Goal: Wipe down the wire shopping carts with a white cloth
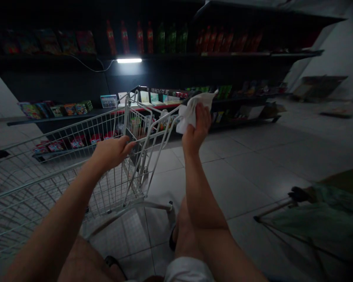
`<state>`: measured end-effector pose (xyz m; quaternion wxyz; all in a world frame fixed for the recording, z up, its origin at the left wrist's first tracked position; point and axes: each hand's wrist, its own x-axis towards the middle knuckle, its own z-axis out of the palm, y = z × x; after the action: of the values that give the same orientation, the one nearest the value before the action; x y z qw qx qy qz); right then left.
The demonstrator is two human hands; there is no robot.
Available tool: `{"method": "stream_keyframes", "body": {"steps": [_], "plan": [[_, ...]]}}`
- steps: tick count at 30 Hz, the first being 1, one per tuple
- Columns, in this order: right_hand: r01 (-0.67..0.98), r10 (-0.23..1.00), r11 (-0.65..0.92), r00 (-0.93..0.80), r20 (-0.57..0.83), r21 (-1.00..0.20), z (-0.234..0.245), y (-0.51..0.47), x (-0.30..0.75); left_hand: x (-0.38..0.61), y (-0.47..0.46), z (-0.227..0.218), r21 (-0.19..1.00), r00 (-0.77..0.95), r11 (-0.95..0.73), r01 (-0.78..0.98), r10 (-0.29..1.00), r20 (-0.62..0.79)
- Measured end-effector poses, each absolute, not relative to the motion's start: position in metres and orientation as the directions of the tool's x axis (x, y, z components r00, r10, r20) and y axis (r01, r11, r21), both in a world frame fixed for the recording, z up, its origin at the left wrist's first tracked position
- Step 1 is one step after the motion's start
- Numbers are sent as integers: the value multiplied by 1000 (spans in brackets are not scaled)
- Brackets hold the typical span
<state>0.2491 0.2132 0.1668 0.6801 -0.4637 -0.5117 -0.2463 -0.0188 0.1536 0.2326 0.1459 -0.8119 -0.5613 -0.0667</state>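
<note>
**Cloth in Hand at the Cart's Handle**

A person's right hand [197, 126] grips a white cloth [187, 113] at the near end of a shopping cart's dark handle, its fingers bent over the material and the thumb pressed toward them in dim light. The cloth, thin and soft-looking, bunches into creases under the fingers, one corner flaring out past the fingertips. It covers the point where the handle [164, 92], a smooth round bar printed with pale characters, nears the bent side tube of the frame.

The left hand [113, 152] lies over the upper edge of the shopping cart [114, 190], its thumb stretched apart and its fingers curving down; their tips are hidden, and how tightly they close cannot be told. The cart is pale metal, its basket a grid of thin wires between thicker rounded tubes.

Beyond it, dark shelving [70, 86] carries slim red bottles [139, 38], green bottles [172, 38] and glossy packets, with a white tube light [129, 60] glowing beneath the upper shelf. Square pale floor tiles [247, 172], faintly shiny, spread below. At right, a folding seat [320, 213] shows slack greenish fabric on thin crossed legs.
</note>
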Motion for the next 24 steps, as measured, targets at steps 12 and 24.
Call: {"method": "stream_keyframes", "body": {"steps": [12, 24], "plan": [[766, 184, 631, 10, 983, -126, 114, 208, 199, 44, 178, 214, -115, 331, -315, 942, 821, 465], [775, 210, 596, 103, 972, -211, 170, 210, 199, 29, 171, 214, -164, 381, -345, 924, 795, 472]]}}
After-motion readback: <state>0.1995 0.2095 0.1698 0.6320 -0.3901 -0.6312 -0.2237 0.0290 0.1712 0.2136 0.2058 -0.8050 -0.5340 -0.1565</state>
